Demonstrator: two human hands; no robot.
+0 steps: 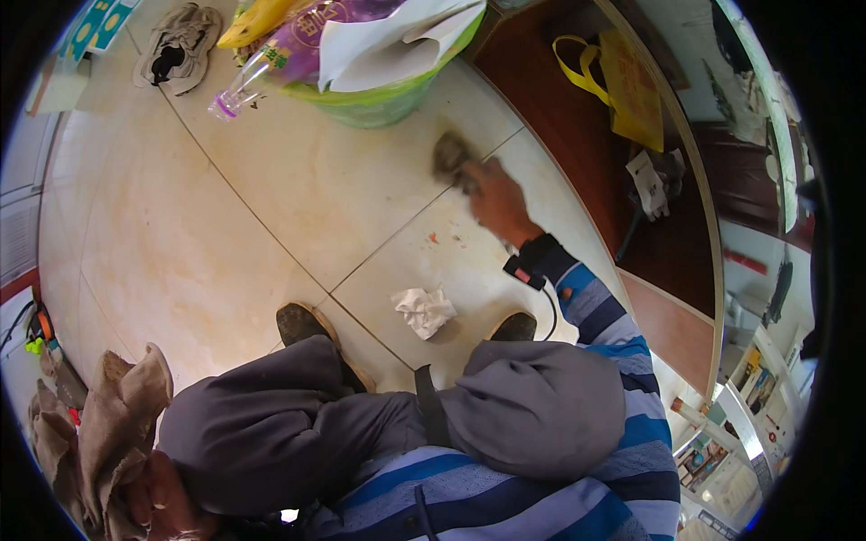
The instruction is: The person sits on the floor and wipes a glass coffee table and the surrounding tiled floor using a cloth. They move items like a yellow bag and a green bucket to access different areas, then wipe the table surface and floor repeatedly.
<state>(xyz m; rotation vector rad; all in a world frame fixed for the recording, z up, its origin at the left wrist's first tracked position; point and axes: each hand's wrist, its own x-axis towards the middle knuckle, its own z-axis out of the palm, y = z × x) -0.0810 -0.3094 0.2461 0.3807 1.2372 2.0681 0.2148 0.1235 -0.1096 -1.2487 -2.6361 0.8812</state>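
My right hand (pixel 499 201) reaches out over the tiled floor (pixel 223 223) and grips a blurred grey-brown scrubbing pad (pixel 453 159) against the tiles. Whether the pad is steel wool or a wadded rag, I cannot tell. Small orange and pale scraps (pixel 434 238) lie on the tile just below that hand. Between my shoes rests a crumpled white paper tissue (pixel 424 312). At the lower left, my left hand (pixel 166 497) is closed around a beige-brown cloth (pixel 122 426) beside my knee; part of that hand is hidden by the cloth.
A green waste bin (pixel 375 108) stands ahead, heaped with a purple-labelled plastic bottle (pixel 270 67), white paper (pixel 379 51) and banana peel (pixel 260 20). Worn shoes (pixel 179 51) lie farther left. Along the right runs a dark wooden cabinet (pixel 575 162) holding a yellow bag (pixel 629 95).
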